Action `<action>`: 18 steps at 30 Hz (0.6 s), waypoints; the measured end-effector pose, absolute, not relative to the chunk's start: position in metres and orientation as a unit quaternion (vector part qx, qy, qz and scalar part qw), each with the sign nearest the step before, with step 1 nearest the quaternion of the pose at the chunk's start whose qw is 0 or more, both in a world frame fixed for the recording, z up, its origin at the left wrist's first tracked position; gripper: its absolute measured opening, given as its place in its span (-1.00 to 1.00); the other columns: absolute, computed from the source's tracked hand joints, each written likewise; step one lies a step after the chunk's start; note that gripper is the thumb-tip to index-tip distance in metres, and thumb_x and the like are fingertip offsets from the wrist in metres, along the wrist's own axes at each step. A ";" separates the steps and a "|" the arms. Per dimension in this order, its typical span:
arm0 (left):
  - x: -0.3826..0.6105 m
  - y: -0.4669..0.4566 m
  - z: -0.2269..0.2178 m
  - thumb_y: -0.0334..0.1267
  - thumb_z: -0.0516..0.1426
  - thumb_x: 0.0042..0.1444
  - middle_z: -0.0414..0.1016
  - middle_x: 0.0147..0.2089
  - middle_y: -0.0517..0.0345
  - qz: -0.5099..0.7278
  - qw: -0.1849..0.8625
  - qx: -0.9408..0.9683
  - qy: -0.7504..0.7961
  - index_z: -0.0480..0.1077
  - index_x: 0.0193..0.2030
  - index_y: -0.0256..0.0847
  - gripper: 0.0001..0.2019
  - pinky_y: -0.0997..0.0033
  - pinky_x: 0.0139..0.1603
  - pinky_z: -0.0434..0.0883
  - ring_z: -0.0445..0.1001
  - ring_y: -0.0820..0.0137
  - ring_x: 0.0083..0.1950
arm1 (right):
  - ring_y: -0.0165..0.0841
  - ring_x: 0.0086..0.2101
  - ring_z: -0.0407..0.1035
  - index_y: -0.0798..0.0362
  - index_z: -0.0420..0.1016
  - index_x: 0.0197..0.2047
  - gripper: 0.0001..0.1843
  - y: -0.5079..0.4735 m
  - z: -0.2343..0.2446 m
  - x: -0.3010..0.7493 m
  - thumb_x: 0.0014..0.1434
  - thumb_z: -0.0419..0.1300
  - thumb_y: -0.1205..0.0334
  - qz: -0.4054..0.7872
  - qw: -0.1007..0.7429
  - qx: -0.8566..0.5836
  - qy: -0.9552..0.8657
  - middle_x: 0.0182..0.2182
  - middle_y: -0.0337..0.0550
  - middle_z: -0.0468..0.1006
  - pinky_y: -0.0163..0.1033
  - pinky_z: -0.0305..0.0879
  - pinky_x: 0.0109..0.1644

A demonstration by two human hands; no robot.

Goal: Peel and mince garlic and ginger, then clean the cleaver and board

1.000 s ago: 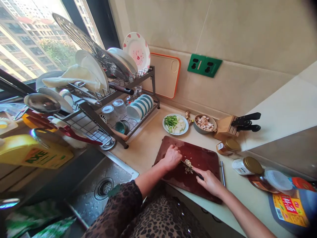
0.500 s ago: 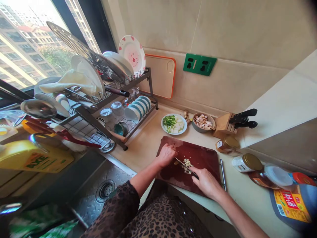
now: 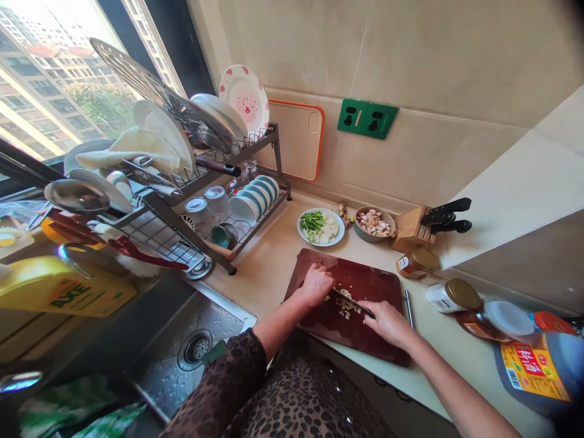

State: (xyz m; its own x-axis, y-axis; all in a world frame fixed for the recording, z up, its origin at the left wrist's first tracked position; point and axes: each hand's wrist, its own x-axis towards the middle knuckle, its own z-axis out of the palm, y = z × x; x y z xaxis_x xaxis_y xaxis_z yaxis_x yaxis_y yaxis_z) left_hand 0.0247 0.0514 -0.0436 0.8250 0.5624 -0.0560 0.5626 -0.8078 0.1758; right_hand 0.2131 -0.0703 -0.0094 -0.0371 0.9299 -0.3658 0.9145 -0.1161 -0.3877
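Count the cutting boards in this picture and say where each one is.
2. The dark red board lies on the counter, beneath the left hand and right hand; the orange-rimmed board stands against the wall, partly hidden by the dish rack.

Chopped pieces lie on the cutting board, before the plate.

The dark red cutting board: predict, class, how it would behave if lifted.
The cutting board looks stiff, since it lies flat. Tilted, it would probably shed the loose chopped pieces on it. Its damp-looking surface may make it slippery.
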 end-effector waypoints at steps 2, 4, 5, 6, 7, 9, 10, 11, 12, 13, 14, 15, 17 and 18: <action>0.025 0.052 -0.044 -0.38 0.09 0.15 0.48 -0.36 0.03 -0.003 0.091 0.951 0.296 0.42 -0.43 -0.25 -0.85 0.27 -0.16 0.11 0.36 0.25 -0.17 | -0.24 -0.13 0.50 -0.13 0.45 0.08 -0.52 -0.073 -0.014 0.211 0.10 0.05 0.35 0.265 0.015 -0.701 -0.662 -0.08 -0.16 0.60 -0.25 0.31 -0.08; 0.023 0.054 -0.043 -0.37 0.10 0.15 0.49 -0.36 0.05 -0.001 0.092 0.950 0.298 0.43 -0.42 -0.24 -0.86 0.27 -0.16 0.11 0.37 0.26 -0.16 | -0.23 -0.14 0.51 -0.13 0.46 0.07 -0.53 -0.074 -0.012 0.206 0.10 0.05 0.35 0.265 0.011 -0.697 -0.666 -0.10 -0.15 0.61 -0.25 0.31 -0.09; 0.020 0.056 -0.042 -0.36 0.10 0.14 0.49 -0.35 0.06 0.000 0.093 0.950 0.299 0.43 -0.42 -0.23 -0.86 0.28 -0.17 0.11 0.37 0.27 -0.17 | -0.22 -0.14 0.51 -0.14 0.47 0.06 -0.54 -0.074 -0.010 0.203 0.10 0.05 0.34 0.265 0.008 -0.694 -0.669 -0.13 -0.15 0.62 -0.25 0.32 -0.11; 0.018 0.059 -0.042 -0.35 0.11 0.14 0.49 -0.34 0.07 0.001 0.094 0.950 0.298 0.44 -0.41 -0.22 -0.86 0.28 -0.18 0.11 0.37 0.28 -0.17 | -0.21 -0.15 0.51 -0.16 0.47 0.05 -0.54 -0.075 -0.008 0.198 0.10 0.06 0.34 0.265 0.004 -0.694 -0.669 -0.15 -0.15 0.63 -0.25 0.32 -0.13; 0.016 0.061 -0.042 -0.34 0.11 0.14 0.49 -0.34 0.07 0.003 0.096 0.952 0.292 0.45 -0.41 -0.21 -0.87 0.29 -0.18 0.11 0.38 0.29 -0.18 | -0.20 -0.17 0.52 -0.16 0.47 0.05 -0.54 -0.077 -0.007 0.193 0.11 0.05 0.33 0.262 -0.002 -0.700 -0.665 -0.18 -0.14 0.64 -0.24 0.32 -0.16; 0.012 0.063 -0.043 -0.32 0.12 0.13 0.49 -0.35 0.07 0.009 0.094 0.958 0.269 0.45 -0.42 -0.21 -0.86 0.29 -0.19 0.11 0.38 0.30 -0.18 | -0.17 -0.22 0.53 -0.14 0.45 0.07 -0.54 -0.083 -0.010 0.181 0.12 0.04 0.33 0.251 -0.019 -0.721 -0.645 -0.22 -0.09 0.64 -0.24 0.32 -0.23; 0.011 0.063 -0.044 -0.32 0.12 0.13 0.49 -0.36 0.07 0.011 0.089 0.963 0.255 0.44 -0.44 -0.22 -0.86 0.28 -0.19 0.11 0.37 0.29 -0.19 | -0.17 -0.23 0.54 -0.11 0.43 0.09 -0.54 -0.087 -0.013 0.176 0.13 0.03 0.33 0.245 -0.027 -0.732 -0.635 -0.24 -0.07 0.65 -0.24 0.32 -0.25; 0.011 0.063 -0.046 -0.32 0.13 0.13 0.48 -0.38 0.07 0.012 0.082 0.966 0.243 0.43 -0.45 -0.23 -0.85 0.28 -0.18 0.11 0.37 0.29 -0.19 | -0.17 -0.24 0.54 -0.09 0.42 0.10 -0.54 -0.091 -0.017 0.172 0.14 0.02 0.33 0.242 -0.031 -0.740 -0.627 -0.24 -0.05 0.64 -0.25 0.32 -0.26; 0.010 0.062 -0.047 -0.33 0.13 0.13 0.48 -0.39 0.07 0.013 0.075 0.969 0.235 0.43 -0.45 -0.23 -0.85 0.27 -0.19 0.11 0.37 0.28 -0.19 | -0.19 -0.24 0.54 -0.07 0.41 0.11 -0.54 -0.094 -0.020 0.170 0.15 0.02 0.33 0.242 -0.032 -0.743 -0.623 -0.24 -0.04 0.64 -0.26 0.31 -0.26; 0.010 0.062 -0.048 -0.33 0.13 0.13 0.48 -0.39 0.07 0.012 0.069 0.970 0.232 0.42 -0.46 -0.24 -0.85 0.27 -0.19 0.11 0.37 0.28 -0.20 | -0.21 -0.24 0.54 -0.07 0.41 0.11 -0.55 -0.095 -0.021 0.169 0.16 0.02 0.32 0.244 -0.029 -0.742 -0.623 -0.24 -0.05 0.64 -0.27 0.31 -0.25; 0.009 0.062 -0.047 -0.33 0.13 0.12 0.48 -0.39 0.07 0.011 0.067 0.970 0.232 0.42 -0.46 -0.23 -0.85 0.27 -0.20 0.10 0.37 0.28 -0.20 | -0.23 -0.23 0.53 -0.08 0.42 0.11 -0.56 -0.094 -0.021 0.171 0.17 0.02 0.31 0.249 -0.024 -0.738 -0.627 -0.24 -0.07 0.64 -0.29 0.30 -0.24; 0.009 0.062 -0.046 -0.33 0.14 0.12 0.48 -0.39 0.08 0.012 0.068 0.970 0.234 0.42 -0.46 -0.23 -0.86 0.28 -0.20 0.10 0.37 0.28 -0.20 | -0.24 -0.23 0.53 -0.10 0.43 0.09 -0.57 -0.091 -0.018 0.175 0.16 0.04 0.31 0.254 -0.018 -0.731 -0.633 -0.23 -0.10 0.64 -0.30 0.30 -0.23; 0.009 0.064 -0.041 -0.31 0.15 0.11 0.49 -0.39 0.10 0.019 0.078 0.966 0.245 0.42 -0.46 -0.21 -0.86 0.28 -0.22 0.09 0.37 0.29 -0.19 | -0.26 -0.22 0.52 -0.14 0.47 0.04 -0.60 -0.083 -0.009 0.185 0.14 0.07 0.29 0.261 -0.007 -0.716 -0.647 -0.25 -0.15 0.65 -0.31 0.29 -0.22; 0.010 0.064 -0.039 -0.30 0.16 0.11 0.49 -0.38 0.10 0.022 0.083 0.964 0.254 0.42 -0.46 -0.21 -0.86 0.28 -0.23 0.09 0.37 0.29 -0.20 | -0.26 -0.22 0.52 -0.15 0.50 0.00 -0.62 -0.077 -0.003 0.190 0.13 0.08 0.28 0.261 -0.005 -0.711 -0.653 -0.26 -0.16 0.65 -0.31 0.28 -0.21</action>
